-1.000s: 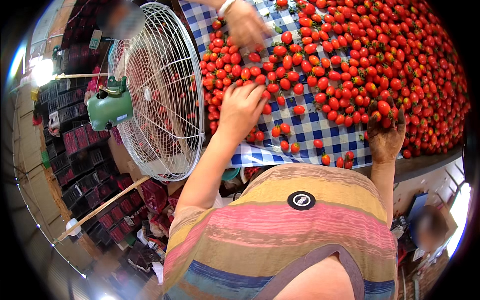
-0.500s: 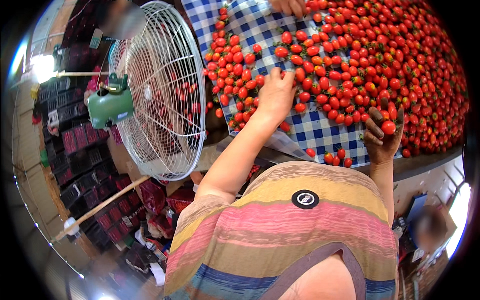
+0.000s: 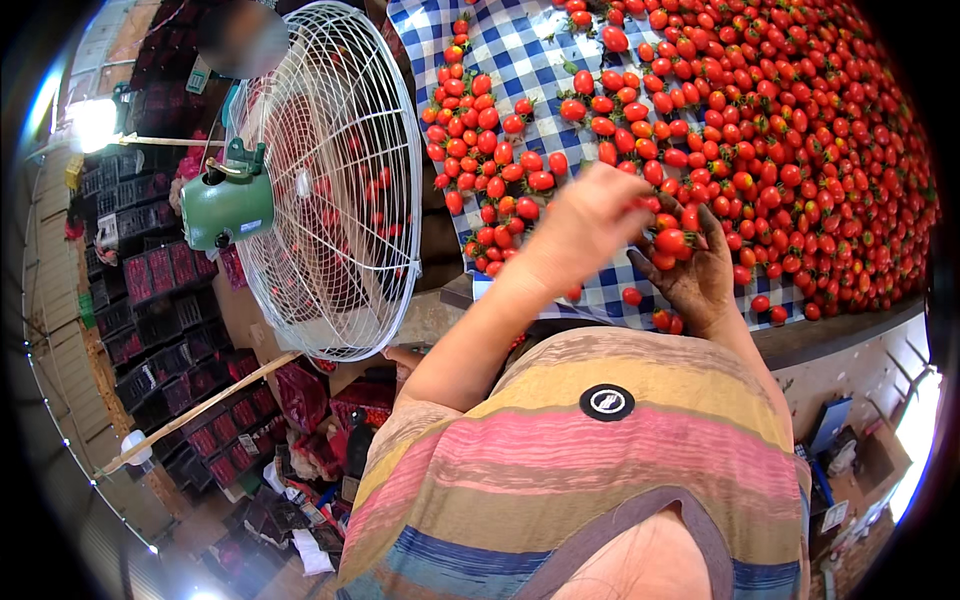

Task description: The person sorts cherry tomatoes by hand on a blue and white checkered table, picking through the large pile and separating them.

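Red cherry tomatoes (image 3: 790,175) lie in a broad heap on a blue-and-white checked cloth (image 3: 517,52). My right hand (image 3: 700,290), its fingers darkly stained, is turned palm up and curled round a few cherry tomatoes (image 3: 670,241). Right beside it, my left hand (image 3: 590,225) is blurred by motion with its fingers drawn together. A red spot shows at its fingertips, which looks like a cherry tomato. The two hands nearly meet above the cloth's near part.
A smaller group of tomatoes (image 3: 470,135) lies at the cloth's left. Close on the left stands a large caged fan (image 3: 340,190) with a green motor. Dark crates (image 3: 160,275) are stacked farther left. The table's edge (image 3: 830,338) runs just in front of me.
My left hand has come from among the tomatoes toward my right hand. My right hand has moved left to meet it and now holds more than one tomato. Another hand at the top is gone from view.
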{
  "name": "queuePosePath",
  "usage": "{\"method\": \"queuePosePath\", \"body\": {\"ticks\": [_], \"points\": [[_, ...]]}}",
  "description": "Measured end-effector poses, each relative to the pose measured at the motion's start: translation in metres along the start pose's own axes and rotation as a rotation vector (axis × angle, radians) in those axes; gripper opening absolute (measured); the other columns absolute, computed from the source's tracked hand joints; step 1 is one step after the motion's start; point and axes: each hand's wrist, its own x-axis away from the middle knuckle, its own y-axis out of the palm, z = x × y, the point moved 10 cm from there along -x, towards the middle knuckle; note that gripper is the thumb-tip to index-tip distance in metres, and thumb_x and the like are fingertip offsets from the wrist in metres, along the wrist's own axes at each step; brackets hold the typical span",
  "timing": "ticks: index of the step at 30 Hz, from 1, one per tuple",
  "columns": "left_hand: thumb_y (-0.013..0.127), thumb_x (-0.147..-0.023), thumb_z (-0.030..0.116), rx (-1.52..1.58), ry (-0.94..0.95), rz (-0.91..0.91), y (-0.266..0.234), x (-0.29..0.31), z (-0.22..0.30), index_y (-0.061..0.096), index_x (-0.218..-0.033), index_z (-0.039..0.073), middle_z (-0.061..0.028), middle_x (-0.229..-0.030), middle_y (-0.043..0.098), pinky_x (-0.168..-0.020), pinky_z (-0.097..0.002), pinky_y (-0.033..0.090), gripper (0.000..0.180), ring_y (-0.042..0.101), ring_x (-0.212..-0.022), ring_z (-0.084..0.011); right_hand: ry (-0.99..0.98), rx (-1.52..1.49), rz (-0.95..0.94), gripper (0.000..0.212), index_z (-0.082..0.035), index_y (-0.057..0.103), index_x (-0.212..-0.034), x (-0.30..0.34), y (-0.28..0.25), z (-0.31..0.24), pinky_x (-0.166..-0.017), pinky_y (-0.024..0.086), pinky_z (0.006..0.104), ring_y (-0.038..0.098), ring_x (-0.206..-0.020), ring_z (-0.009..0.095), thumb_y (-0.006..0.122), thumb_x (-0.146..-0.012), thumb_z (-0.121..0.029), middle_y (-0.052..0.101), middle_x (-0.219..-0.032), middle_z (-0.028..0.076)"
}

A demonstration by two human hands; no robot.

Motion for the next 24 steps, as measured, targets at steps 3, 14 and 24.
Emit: {"method": "queuePosePath", "body": {"ticks": [3, 14, 24], "points": [[0.078, -0.084, 0.018, -0.096, 0.261, -0.06, 0.021, 0.006, 0.053, 0.067, -0.118, 0.003, -0.0196, -0.116, 0.062, -0.098, -0.0428, 0.049, 0.039, 0.061, -0.112, -0.0341, 0.084, -0.161, -0.056, 0.052, -0.008, 0.057, -0.134, -0.011, -0.021, 0.009, -0.087, 0.061, 0.0493, 0.066, -0.115, 0.033, 0.053, -0.1, -0.048, 0.065, -0.125, 0.013], [0.063, -0.084, 0.009, -0.803, -0.2, -0.157, -0.033, 0.043, -0.098, 0.068, -0.094, 0.011, -0.0084, -0.098, 0.067, -0.078, -0.0476, 0.055, 0.012, 0.068, -0.093, -0.0308, -0.079, -0.228, -0.275, 0.049, -0.013, 0.058, -0.131, 0.038, 0.0, -0.044, -0.064, 0.063, 0.0437, 0.055, -0.117, 0.034, 0.059, -0.097, -0.048, 0.05, -0.14, 0.017], [0.07, -0.084, 0.015, -0.777, -0.246, 0.142, -0.068, 0.008, -0.126, 0.067, -0.104, 0.007, -0.0184, -0.111, 0.06, -0.076, -0.0508, 0.057, 0.022, 0.067, -0.087, -0.0396, -0.814, -0.14, -0.231, 0.056, -0.004, 0.043, -0.143, 0.292, -0.163, -0.171, -0.078, 0.057, 0.042, 0.05, -0.127, 0.034, 0.064, -0.097, -0.027, 0.041, -0.15, 0.018]]}}
